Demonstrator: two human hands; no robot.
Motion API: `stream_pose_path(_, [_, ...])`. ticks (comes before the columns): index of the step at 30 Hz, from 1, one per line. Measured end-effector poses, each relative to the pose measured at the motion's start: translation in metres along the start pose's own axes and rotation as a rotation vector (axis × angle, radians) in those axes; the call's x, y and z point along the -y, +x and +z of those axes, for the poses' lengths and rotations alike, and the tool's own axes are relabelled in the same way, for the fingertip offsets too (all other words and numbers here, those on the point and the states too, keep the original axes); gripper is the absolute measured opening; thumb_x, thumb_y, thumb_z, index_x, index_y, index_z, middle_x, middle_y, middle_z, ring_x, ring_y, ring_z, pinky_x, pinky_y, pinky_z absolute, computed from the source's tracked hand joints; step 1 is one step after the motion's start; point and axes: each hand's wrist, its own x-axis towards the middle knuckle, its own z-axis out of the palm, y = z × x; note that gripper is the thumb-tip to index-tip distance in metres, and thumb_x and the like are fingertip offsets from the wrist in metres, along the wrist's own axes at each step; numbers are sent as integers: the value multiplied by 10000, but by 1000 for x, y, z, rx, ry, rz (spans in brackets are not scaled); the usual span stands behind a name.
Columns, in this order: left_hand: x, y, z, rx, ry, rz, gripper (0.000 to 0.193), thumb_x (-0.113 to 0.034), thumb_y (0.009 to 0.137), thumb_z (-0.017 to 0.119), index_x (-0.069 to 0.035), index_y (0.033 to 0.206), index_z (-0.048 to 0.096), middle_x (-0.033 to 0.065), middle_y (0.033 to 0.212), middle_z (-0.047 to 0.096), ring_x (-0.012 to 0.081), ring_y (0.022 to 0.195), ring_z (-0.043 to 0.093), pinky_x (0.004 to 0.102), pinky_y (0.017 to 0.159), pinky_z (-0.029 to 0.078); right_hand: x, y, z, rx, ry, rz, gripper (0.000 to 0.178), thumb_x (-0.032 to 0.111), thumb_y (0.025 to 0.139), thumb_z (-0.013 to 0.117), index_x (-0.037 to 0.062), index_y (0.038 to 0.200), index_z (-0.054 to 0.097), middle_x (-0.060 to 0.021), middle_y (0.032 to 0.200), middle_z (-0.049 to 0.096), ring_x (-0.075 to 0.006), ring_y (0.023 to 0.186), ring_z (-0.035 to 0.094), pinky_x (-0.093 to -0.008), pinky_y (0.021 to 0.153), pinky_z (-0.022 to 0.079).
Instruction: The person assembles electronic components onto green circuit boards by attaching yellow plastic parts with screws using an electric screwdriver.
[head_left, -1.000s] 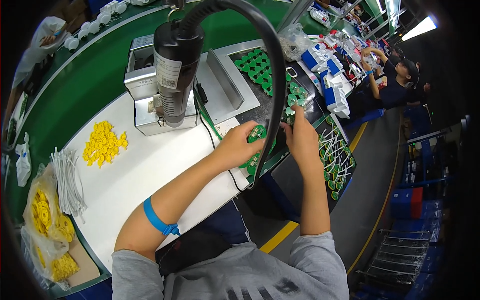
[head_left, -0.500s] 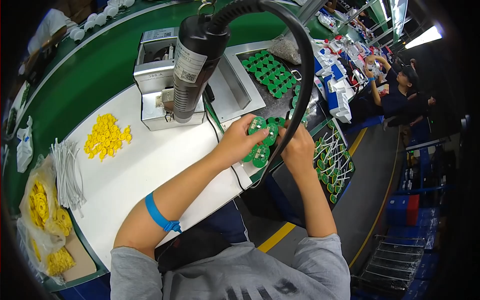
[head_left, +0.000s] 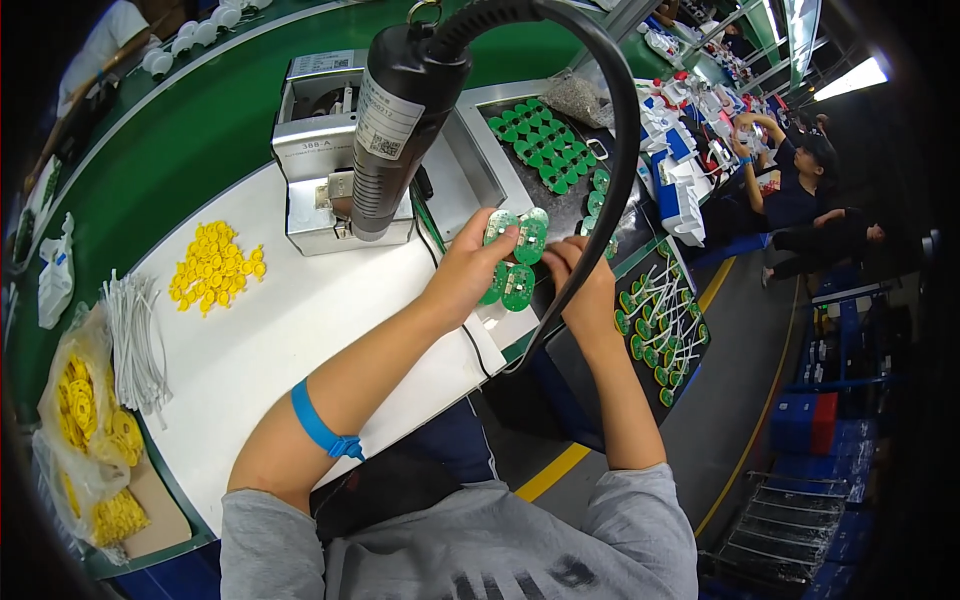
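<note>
My left hand [head_left: 473, 265] grips a small panel of round green circuit boards [head_left: 517, 288], thumb on top, above the edge of the white worktop. Just to the right, my right hand [head_left: 585, 285] has its fingers curled close beside the panel. A thick black cable [head_left: 622, 170] crosses in front of it, and what its fingers hold, if anything, is hidden. The cable runs from a black handheld heat-gun-like tool [head_left: 405, 130] hanging over the bench. Behind my hands, several more green round boards [head_left: 540, 140] lie in joined rows on a dark surface.
A metal machine [head_left: 318, 160] stands behind the worktop [head_left: 330, 330]. Yellow plastic pieces [head_left: 217, 265], white cable ties [head_left: 135, 340] and a bag of yellow parts [head_left: 80, 410] lie left. Boards with white wires [head_left: 660, 330] sit right. Another person [head_left: 800, 165] works at far right.
The panel in my left hand has risen slightly and tilted, and fewer boards show at its right side. My right hand has drawn slightly away from it, with its fingers more curled.
</note>
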Motion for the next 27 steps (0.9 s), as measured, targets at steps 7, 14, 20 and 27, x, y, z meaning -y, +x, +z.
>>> stream_pose_path(7, [2,-3,-4,230,825,260,733,-150,914,715,-119,1559,369,105,1142,565,156,906,554,288,808,494,22,26,-23,273,729,430,342,108,888,744,7,1209,679,-80,1009,683,-156,911,645,-280,793,493])
stream_pose_path(14, [12,-6,0,222,891,255,1002,-42,766,834,-60,1587,261,134,1156,580,195,938,603,322,841,512,9,17,-31,378,455,350,406,115,818,805,-11,1173,651,-80,942,655,-182,878,620,-316,751,498])
stream_pose_path(20, [16,2,2,121,986,258,767,-26,738,830,-25,1419,478,95,946,633,181,825,651,312,770,538,35,7,-17,171,244,164,310,32,797,780,-12,1063,628,-137,931,648,-268,853,644,-374,720,503])
stream_pose_path(27, [18,-4,2,196,637,382,447,-252,873,790,8,1203,638,155,1051,697,248,955,691,369,862,539,10,3,-28,263,534,463,451,67,838,788,23,1256,625,-90,986,701,-153,807,660,-300,711,512])
